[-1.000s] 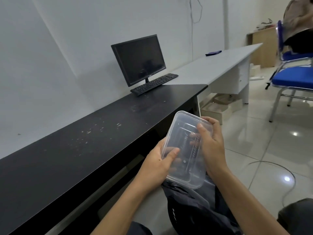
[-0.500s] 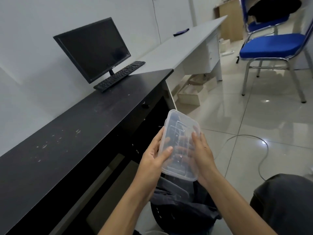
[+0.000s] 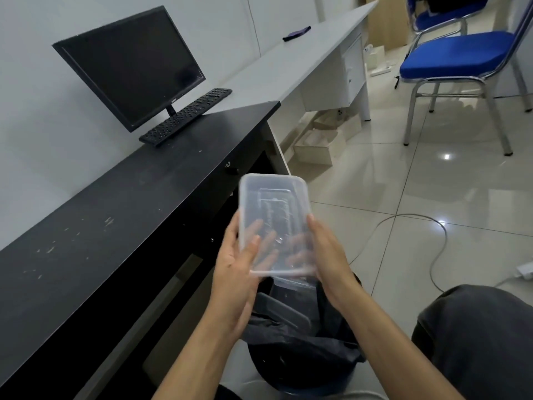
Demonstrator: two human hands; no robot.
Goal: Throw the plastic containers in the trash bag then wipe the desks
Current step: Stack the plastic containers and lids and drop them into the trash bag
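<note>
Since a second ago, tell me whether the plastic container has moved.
No: the plastic container still hangs just above the trash bag, beside the black desk.

Seen only dimly through the plastic container [image 3: 274, 223]: fingers of left hand [image 3: 236, 272] and right hand [image 3: 328, 261]. Motion-blurred: its lower edge. Partly hidden behind both hands: mouth of the trash bag [image 3: 302, 350]. Cut off by the frame: black desk [image 3: 115, 226] at left, blue chair [image 3: 455, 57] at right. Too small to identify: dark item [image 3: 296, 33] on the white desk [image 3: 302, 62]
</note>
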